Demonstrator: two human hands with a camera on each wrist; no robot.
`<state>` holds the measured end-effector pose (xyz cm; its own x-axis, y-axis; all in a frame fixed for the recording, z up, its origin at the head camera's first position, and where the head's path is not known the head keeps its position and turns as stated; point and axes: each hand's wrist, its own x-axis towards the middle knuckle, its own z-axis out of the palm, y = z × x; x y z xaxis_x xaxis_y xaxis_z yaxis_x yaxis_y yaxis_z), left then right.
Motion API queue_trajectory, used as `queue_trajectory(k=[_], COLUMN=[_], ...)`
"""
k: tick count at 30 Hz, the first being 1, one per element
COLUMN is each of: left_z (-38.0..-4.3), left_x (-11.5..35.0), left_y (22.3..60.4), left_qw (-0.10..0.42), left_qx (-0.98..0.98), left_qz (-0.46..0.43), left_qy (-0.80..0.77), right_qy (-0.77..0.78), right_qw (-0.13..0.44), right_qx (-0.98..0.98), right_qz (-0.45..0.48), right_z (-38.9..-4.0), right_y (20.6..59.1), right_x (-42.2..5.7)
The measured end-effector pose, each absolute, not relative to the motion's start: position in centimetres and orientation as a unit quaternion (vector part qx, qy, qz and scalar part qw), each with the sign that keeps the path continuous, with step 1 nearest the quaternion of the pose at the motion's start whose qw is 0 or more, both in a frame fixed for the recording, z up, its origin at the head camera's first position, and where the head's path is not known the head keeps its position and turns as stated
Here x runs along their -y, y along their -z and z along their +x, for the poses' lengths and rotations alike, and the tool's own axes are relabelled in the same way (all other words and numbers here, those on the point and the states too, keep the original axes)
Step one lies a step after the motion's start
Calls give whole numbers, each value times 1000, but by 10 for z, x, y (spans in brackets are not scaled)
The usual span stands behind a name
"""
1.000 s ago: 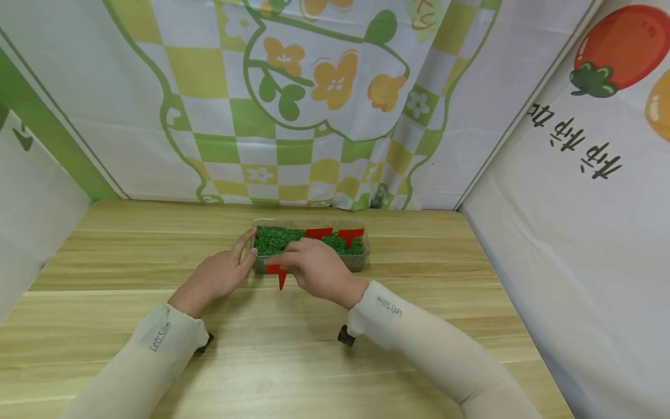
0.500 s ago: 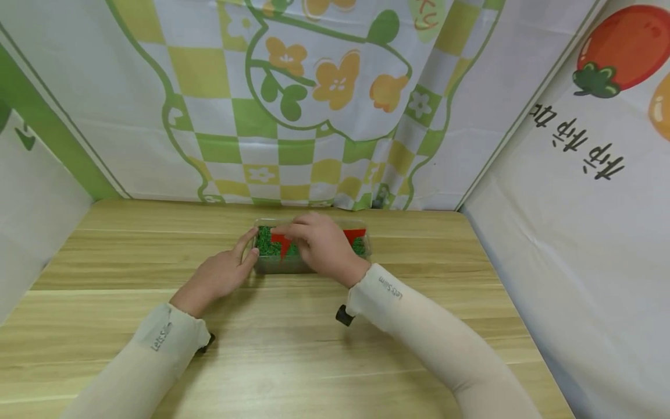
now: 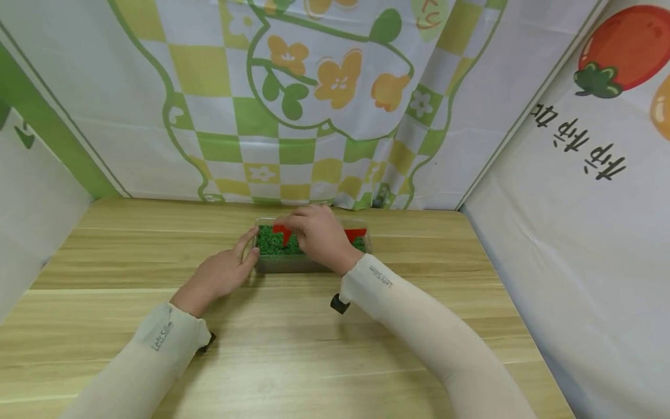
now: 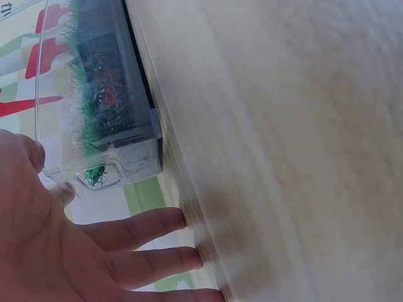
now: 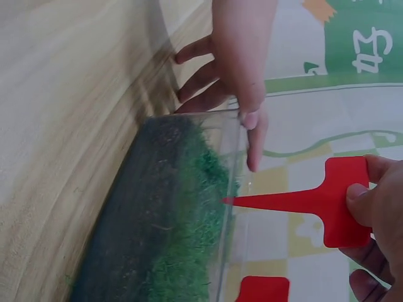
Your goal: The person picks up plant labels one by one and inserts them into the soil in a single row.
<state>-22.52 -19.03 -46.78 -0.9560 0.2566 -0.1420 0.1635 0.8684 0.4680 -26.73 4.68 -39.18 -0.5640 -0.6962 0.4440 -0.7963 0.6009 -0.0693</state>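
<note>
A clear plastic box [image 3: 293, 265] of dark soil topped with green grass [image 3: 269, 242] sits toward the back of the wooden table. At its left end, my left hand [image 3: 216, 274] rests thumb and index fingertips on the rim. The other fingers [image 4: 148, 223] stretch out straight to the tabletop in the left wrist view. My right hand [image 3: 323, 237] pinches a red T-shaped plant label [image 5: 345, 201] by its broad head, over the left half of the box. Its pointed stem aims down at the grass. Another red label [image 3: 356, 234] stands at the right end, partly covered by the right hand.
Behind the box, a checked, flowered cloth [image 3: 303, 151] hangs close to the table's back edge. White printed sheets, one with a tomato picture [image 3: 623, 49], line the sides. Bare wooden tabletop [image 3: 282, 349] spreads out in front of the box.
My right hand has carried the red label from in front of the box up and back over the grass, its stem now over the bed. The left hand keeps its place.
</note>
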Motion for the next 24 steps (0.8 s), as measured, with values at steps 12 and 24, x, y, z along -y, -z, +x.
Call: queue_trajectory(k=[12, 24], left_z=[-225, -225], left_x=[191, 192], left_y=[466, 465], left_qw=[111, 119], left_qx=[-961, -959], left_qz=[110, 109], left_qy=[-227, -232], right_qy=[-92, -80], right_qw=[156, 134], right_qx=[897, 905], right_qz=[403, 395], right_z=[-275, -279], right_y=[403, 417], right_x=[-42, -33])
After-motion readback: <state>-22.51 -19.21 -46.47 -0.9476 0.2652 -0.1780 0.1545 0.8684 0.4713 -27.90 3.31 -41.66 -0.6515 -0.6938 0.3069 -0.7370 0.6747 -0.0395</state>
